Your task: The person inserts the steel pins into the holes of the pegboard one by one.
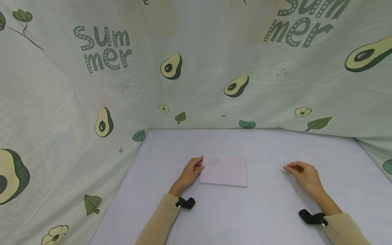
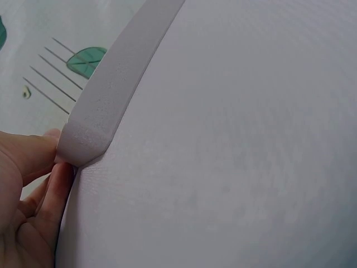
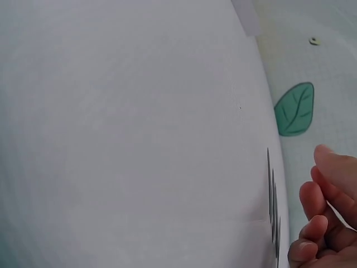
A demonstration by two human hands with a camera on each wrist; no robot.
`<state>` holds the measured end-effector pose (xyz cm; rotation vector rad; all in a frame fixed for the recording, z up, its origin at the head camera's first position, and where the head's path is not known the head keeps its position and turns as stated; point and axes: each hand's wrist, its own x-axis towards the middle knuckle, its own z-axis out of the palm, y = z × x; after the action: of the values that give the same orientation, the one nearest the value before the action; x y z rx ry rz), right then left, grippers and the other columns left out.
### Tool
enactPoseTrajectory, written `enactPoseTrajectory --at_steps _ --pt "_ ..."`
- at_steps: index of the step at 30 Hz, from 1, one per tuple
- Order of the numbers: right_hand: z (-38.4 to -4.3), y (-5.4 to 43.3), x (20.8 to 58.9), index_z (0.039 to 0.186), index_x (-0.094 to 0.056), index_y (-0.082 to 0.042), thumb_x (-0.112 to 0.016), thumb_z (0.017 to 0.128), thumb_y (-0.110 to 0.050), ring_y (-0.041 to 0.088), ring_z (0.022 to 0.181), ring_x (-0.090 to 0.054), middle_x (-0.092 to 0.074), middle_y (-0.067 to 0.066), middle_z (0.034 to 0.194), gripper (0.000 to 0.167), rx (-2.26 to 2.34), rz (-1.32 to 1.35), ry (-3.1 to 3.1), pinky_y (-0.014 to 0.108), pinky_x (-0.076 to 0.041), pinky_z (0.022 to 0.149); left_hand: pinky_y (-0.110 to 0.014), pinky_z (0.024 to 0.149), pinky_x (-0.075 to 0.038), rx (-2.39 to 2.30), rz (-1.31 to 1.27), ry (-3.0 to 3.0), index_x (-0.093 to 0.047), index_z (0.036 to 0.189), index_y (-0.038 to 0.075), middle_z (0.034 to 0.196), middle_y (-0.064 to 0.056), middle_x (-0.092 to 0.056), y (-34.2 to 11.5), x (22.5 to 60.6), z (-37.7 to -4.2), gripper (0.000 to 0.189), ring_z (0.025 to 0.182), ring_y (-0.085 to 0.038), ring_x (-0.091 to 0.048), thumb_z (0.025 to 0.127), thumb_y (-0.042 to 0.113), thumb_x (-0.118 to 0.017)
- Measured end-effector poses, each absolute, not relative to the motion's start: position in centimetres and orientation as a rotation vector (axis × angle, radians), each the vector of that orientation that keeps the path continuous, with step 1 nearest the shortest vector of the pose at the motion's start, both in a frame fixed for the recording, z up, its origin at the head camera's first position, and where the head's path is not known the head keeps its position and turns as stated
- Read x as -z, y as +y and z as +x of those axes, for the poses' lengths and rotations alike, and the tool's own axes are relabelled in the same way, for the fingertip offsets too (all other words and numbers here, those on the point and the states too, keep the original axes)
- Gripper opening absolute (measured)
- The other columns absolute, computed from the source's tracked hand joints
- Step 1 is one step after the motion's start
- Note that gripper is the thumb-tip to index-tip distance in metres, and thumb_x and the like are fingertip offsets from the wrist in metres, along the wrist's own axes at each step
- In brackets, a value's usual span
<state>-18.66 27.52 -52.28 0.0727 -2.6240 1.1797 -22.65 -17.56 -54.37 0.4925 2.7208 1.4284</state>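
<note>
A pale pink board (image 1: 226, 175) dotted with rows of small holes lies on the table. Several thin metal needles (image 1: 214, 161) stand in a row near its far left corner; the left wrist view shows these needles (image 2: 46, 96) upright above the board's edge (image 2: 100, 106). My left hand (image 1: 190, 170) pinches the board's left side between thumb and fingers. To the right, my right hand (image 1: 303, 173) hovers by several loose needles (image 1: 286, 172) on the table. In the right wrist view, its fingers (image 3: 312, 198) are loosely bent with nothing visible between them, beside the needles (image 3: 273, 206).
White cloth covers the table (image 1: 260, 211). A curtain (image 1: 199, 44) printed with avocados and leaves hangs behind and along the left side. A black wrist camera (image 1: 186, 203) sits on the left wrist, and another black camera (image 1: 310, 217) on the right.
</note>
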Motion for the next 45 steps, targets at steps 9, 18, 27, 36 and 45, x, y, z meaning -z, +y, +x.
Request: enactPoseTrajectory --at_steps 9,18,27,36,45 --pt "-18.8 27.7 52.9 0.094 -0.074 0.003 -0.078 0.088 -0.016 0.008 0.066 -0.039 -0.052 0.003 0.073 0.021 -1.104 0.099 -2.637 0.025 -0.031 0.055 -0.028 0.089 -0.047 -1.434 0.541 2.741 -0.047 0.145 -0.003 0.116 -0.012 -0.053 -17.7 54.4 -22.7 0.048 0.102 -0.02 -0.051 0.102 0.014 -0.058" --pt "-18.8 27.9 53.5 0.089 -0.074 0.001 -0.08 0.086 -0.018 0.005 0.068 -0.045 -0.065 0.006 0.081 0.02 -1.088 0.093 -2.649 0.021 -0.037 0.057 -0.027 0.089 -0.046 -1.426 0.514 2.733 -0.047 0.146 -0.002 0.115 -0.009 -0.053 -17.6 54.2 -22.6 0.048 0.103 -0.018 -0.05 0.102 0.014 -0.058" --pt "-19.0 27.6 54.0 0.088 -0.074 0.0 -0.081 0.084 -0.014 0.006 0.066 -0.043 -0.062 0.003 0.076 0.016 -1.058 0.117 -2.629 0.023 -0.035 0.055 -0.027 0.089 -0.046 -1.427 0.517 2.734 -0.047 0.146 -0.002 0.114 -0.009 -0.053 -17.5 54.1 -22.5 0.048 0.102 -0.018 -0.05 0.102 0.014 -0.058" --pt "-18.6 27.3 53.9 0.086 -0.074 -0.001 -0.079 0.085 -0.008 0.006 0.066 -0.042 -0.06 0.002 0.075 0.009 -1.021 0.164 -2.625 0.025 -0.034 0.056 -0.026 0.088 -0.046 -1.43 0.528 2.733 -0.047 0.146 -0.002 0.115 -0.009 -0.053 -17.6 54.5 -22.6 0.048 0.102 -0.018 -0.05 0.102 0.014 -0.058" --pt "-18.7 27.1 53.8 0.084 -0.071 0.001 -0.079 0.083 -0.004 0.008 0.066 -0.042 -0.058 0.003 0.073 0.01 -1.0 0.184 -2.632 0.026 -0.035 0.056 -0.027 0.088 -0.045 -1.413 0.514 2.75 -0.046 0.147 0.0 0.114 -0.007 -0.052 -17.6 54.5 -22.7 0.049 0.102 -0.017 -0.049 0.102 0.015 -0.058"
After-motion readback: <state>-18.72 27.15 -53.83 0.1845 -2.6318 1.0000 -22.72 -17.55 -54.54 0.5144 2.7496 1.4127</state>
